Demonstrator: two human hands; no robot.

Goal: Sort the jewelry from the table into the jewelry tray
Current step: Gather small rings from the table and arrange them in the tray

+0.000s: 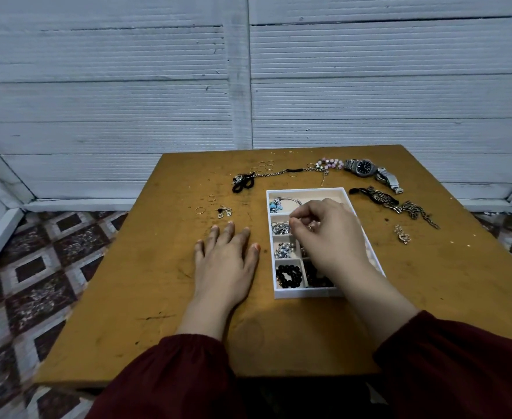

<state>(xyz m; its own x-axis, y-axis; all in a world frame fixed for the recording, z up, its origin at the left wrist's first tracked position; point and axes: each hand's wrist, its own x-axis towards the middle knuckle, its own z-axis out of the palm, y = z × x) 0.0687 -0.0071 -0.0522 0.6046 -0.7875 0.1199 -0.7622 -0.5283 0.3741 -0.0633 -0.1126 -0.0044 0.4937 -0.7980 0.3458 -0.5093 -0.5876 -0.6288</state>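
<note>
White compartmented tray [306, 189] holds glossy round black beads [289, 276].

Maroon sleeves [170, 379] gathered at the wrists

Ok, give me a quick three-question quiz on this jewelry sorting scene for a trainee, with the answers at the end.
1. True or false: the left hand lies flat on the table, holding nothing.
2. Which part of the jewelry tray holds the black bead bracelet? A: far left compartment. B: near left compartment. C: none, it lies on the table.
3. Fill in: the wristwatch lies near the table's far ___ corner.
Key: 1 true; 2 B; 3 right.
</note>
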